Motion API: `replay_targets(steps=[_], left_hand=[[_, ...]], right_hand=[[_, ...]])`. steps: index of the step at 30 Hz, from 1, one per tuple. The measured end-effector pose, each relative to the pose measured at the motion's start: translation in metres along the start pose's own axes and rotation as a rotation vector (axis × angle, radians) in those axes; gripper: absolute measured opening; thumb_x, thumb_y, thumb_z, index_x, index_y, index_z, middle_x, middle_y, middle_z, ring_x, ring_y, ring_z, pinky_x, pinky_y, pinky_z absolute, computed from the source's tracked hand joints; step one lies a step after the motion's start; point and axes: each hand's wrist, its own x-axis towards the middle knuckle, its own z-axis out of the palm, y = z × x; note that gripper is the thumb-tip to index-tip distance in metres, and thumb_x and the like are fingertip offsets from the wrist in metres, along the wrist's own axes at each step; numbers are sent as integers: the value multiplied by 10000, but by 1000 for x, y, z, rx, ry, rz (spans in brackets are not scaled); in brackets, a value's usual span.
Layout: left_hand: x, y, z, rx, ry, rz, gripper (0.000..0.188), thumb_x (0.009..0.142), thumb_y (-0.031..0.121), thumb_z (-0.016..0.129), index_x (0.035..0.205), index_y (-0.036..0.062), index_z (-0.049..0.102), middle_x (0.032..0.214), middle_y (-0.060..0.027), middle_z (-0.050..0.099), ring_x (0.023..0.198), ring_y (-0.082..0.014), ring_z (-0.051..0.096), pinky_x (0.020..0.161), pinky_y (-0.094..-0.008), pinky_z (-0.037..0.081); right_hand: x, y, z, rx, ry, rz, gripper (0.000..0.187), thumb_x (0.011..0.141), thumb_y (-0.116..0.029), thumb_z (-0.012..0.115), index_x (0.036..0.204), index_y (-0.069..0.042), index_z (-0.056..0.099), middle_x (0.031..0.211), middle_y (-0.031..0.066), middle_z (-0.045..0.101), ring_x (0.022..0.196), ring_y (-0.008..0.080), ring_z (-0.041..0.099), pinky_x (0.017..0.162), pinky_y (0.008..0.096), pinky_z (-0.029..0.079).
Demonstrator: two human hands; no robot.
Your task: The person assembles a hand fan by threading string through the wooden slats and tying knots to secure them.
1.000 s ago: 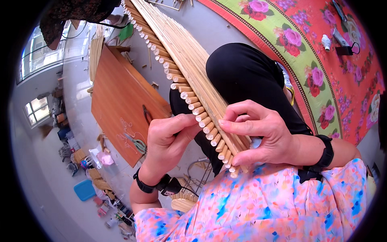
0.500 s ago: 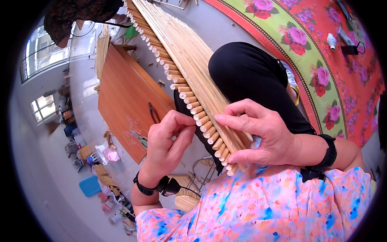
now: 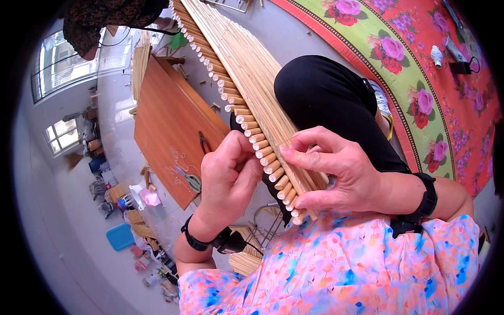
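Observation:
Across my lap runs a long mat of straw-coloured, reed-like sticks, its cut ends lined up in a row along the left side. My right hand grips the near part of the mat, with a fingertip and the thumb pressing on the sticks. Just left of the row of cut ends, my left hand is closed with its fingers curled in a pinch. Whatever it pinches, if anything, is too small or hidden to name. Both wrists wear black bands.
A brown wooden board lies to the left, bearing dark-handled pliers, green-handled scissors and loose white thread. Red floral cloth spreads at the right. Another person's dark patterned clothing shows at the upper left.
My left hand has moved slightly up and right, its back turned more towards view. My right hand keeps its hold on the mat. The whole view has shifted a little.

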Motion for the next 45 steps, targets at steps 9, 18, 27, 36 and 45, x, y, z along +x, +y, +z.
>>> replay_targets(steps=[9,18,27,36,45], left_hand=[[-5,10,10,-99,84,-58,192,869,-96,443,999,30,380,763,-38,606,607,-47,544,510,-193,429],[-6,7,14,-256,79,-27,127,897,-30,376,1011,26,383,861,-77,621,660,-75,581,534,-210,477],[49,23,-8,-179,359,-108,440,889,103,573,1269,-7,380,1168,-188,577,890,-225,655,698,-309,550],[46,-43,-38,-498,291,68,400,801,-99,535,1192,-63,456,1072,-172,628,904,-237,672,811,-355,562],[-61,-61,-50,-802,559,372,403,842,-81,506,1236,-68,421,1094,-186,599,955,-253,661,850,-360,574]], right_hand=[[0,1,3,-68,8,-78,677,733,-351,819,1254,18,591,1138,154,539,993,258,568,800,328,509],[-3,-10,1,-145,-62,-91,884,666,-437,831,1341,17,483,1212,207,496,1107,369,523,935,405,468],[-15,-19,9,-207,-165,-39,890,733,-397,774,1426,0,380,1385,249,383,1228,409,445,1030,433,392],[-40,-27,28,-57,-288,9,554,778,-271,732,1229,4,567,1238,199,554,1100,328,584,922,371,474],[-68,-30,38,54,-541,347,348,853,-208,683,1103,30,645,907,129,689,814,192,673,771,317,541]])
